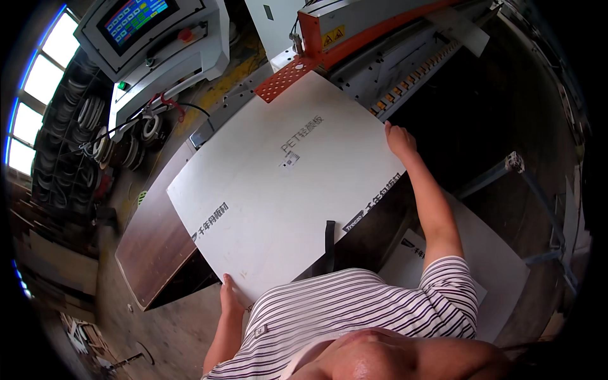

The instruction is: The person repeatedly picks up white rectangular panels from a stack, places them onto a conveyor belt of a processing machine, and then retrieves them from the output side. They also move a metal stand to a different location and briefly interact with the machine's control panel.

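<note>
I hold a large white rectangular panel (pixel 272 183) with dark printed markings, lying flat in front of me. My left hand (pixel 229 292) grips its near left corner. My right hand (pixel 399 140) is stretched out and grips its far right edge. The panel's far corner reaches an orange perforated plate (pixel 285 77) on a big grey and orange machine (pixel 373 38).
A control console with a coloured screen (pixel 136 19) stands at the upper left above rolls of banding (pixel 101 136). A brown board (pixel 152 244) lies under the panel on the left. Another white panel (pixel 500 272) sits lower right beside a metal support arm (pixel 535 190).
</note>
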`<state>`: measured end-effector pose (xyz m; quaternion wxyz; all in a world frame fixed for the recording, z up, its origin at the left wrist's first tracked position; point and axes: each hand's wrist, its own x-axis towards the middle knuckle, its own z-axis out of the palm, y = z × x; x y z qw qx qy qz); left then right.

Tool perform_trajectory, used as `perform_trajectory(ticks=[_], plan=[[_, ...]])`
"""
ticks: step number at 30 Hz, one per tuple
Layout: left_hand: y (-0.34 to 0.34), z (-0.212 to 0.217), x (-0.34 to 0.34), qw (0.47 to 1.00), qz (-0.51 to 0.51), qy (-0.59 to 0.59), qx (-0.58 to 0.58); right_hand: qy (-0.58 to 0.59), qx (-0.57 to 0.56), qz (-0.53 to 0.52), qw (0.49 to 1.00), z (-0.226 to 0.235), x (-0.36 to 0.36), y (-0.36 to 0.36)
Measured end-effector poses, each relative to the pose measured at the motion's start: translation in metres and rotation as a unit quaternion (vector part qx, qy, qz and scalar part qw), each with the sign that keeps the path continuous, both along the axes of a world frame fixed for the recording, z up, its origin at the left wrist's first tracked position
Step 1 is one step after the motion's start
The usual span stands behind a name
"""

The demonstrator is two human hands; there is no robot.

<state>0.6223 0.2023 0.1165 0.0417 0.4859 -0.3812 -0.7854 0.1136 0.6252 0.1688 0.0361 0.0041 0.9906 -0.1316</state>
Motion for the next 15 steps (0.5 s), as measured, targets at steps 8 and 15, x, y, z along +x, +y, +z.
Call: perform_trajectory(ticks=[8,15], plan=[[0.041,0.036,-0.052,0.999,-0.02,-0.027,-0.035,0.027,0.019,-0.007,0.999,-0.01,-0.045,0.027],[0.072,0.058,-0.112,0.988,-0.152,0.013,0.008,0.241,0.072,-0.043,0.967,-0.034,-0.074,0.078]])
